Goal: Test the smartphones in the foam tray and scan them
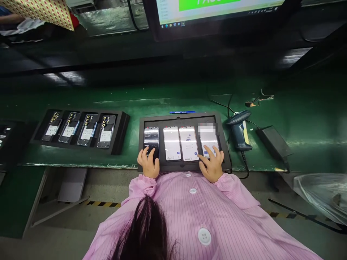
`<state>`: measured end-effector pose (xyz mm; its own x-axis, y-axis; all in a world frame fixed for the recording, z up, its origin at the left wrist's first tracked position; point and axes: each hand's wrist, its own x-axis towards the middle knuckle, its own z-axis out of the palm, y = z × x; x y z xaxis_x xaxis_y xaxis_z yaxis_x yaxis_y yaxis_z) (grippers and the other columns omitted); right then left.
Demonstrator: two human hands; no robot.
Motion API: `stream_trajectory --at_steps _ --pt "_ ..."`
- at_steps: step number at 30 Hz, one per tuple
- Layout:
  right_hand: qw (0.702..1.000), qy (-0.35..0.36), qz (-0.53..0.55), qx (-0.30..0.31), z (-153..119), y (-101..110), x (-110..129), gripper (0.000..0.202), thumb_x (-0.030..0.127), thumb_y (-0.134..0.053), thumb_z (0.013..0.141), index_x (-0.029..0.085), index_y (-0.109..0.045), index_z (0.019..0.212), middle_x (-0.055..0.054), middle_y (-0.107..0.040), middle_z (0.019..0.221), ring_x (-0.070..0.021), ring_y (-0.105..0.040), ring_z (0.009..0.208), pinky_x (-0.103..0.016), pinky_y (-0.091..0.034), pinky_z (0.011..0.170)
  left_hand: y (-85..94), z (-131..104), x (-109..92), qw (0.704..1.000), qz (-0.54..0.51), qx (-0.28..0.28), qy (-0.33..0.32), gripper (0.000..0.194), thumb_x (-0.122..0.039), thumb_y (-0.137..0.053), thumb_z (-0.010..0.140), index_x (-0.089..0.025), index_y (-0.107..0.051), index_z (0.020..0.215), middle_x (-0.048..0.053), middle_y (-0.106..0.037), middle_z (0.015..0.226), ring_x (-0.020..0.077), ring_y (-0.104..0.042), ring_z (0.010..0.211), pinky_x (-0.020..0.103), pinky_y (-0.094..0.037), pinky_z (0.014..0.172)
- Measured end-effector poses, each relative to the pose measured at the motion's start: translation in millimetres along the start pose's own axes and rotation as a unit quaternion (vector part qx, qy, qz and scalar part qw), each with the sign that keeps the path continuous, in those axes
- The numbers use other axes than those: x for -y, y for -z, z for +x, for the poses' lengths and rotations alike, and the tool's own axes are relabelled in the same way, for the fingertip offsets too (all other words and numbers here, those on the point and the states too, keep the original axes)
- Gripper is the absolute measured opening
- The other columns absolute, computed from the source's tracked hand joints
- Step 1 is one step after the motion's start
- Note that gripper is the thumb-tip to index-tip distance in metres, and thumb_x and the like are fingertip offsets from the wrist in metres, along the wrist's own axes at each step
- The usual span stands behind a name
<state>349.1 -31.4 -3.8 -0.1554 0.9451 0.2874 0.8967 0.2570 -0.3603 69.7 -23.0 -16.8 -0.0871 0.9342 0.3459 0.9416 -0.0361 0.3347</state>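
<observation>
In the head view, the left hand (pixel 149 165), fingers loosely spread and gripping nothing, is over the lower end of a dark-screened phone (pixel 151 136); the right hand (pixel 212 165), likewise spread, is over a lit phone (pixel 208 140). Both phones lie face up in a black tray (pixel 176 166) on the counter (pixel 162 103). They look light, stiff, slick-faced and fragile, best held by their long side edges.

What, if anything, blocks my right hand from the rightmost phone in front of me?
Nothing visible. Your right hand is over the lower part of the rightmost phone. The scanner is outside the tray, to the right, and the blue pen lies beyond its far edge; neither is in the way.
</observation>
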Motion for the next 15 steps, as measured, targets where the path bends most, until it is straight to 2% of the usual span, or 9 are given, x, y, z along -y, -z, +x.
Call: stream_trajectory --at_steps 5,8,10,12,15 --pt "0.998 -0.015 -0.026 0.060 6 -1 6 0.027 0.026 -0.047 0.082 0.028 -0.069 0.097 -0.008 -0.044 0.136 -0.0370 -0.027 0.126 -0.065 -0.022 0.094 -0.2 1 -1 1.000 0.000 -0.003 0.015 0.043 -0.033 -0.036 0.082 -0.013 -0.061 0.112 0.016 -0.048 0.126 0.0308 -0.030 0.122 0.048 -0.023 0.101" --pt "0.999 -0.012 -0.018 0.026 7 0 7 0.027 0.025 -0.046 0.082 0.027 -0.070 0.094 -0.007 -0.048 0.133 -0.0352 -0.029 0.125 -0.061 -0.023 0.096 2.3 0 -3 1.000 0.012 0.010 0.001 0.042 -0.034 -0.039 0.081 -0.016 -0.063 0.111 0.015 -0.048 0.127 0.0319 -0.030 0.122 0.049 -0.022 0.100" --pt "1.000 0.009 -0.005 -0.012 7 -1 7 0.025 0.026 -0.046 0.081 0.025 -0.070 0.090 -0.007 -0.052 0.128 -0.0331 -0.033 0.123 -0.058 -0.022 0.098 4.7 -2 -7 0.998 0.015 0.048 -0.043 0.039 -0.035 -0.044 0.079 -0.022 -0.065 0.108 0.012 -0.050 0.126 0.0326 -0.030 0.121 0.051 -0.019 0.100" --pt "0.999 0.024 0.006 -0.043 7 -1 7 0.024 0.026 -0.046 0.081 0.023 -0.070 0.087 -0.008 -0.054 0.124 -0.0317 -0.036 0.121 -0.055 -0.023 0.099 5.9 -3 -14 0.988 0.002 0.096 -0.119 0.035 -0.035 -0.049 0.077 -0.028 -0.066 0.106 0.009 -0.054 0.124 0.0321 -0.031 0.121 0.051 -0.016 0.101" --pt "0.997 0.019 0.015 -0.073 8 -2 6 0.024 0.026 -0.045 0.082 0.022 -0.069 0.085 -0.009 -0.056 0.120 -0.0309 -0.039 0.119 -0.054 -0.024 0.098 3.9 -2 -27 0.970 -0.014 0.139 -0.201 0.035 -0.034 -0.050 0.077 -0.033 -0.065 0.109 0.006 -0.055 0.124 0.0310 -0.031 0.122 0.051 -0.013 0.102"
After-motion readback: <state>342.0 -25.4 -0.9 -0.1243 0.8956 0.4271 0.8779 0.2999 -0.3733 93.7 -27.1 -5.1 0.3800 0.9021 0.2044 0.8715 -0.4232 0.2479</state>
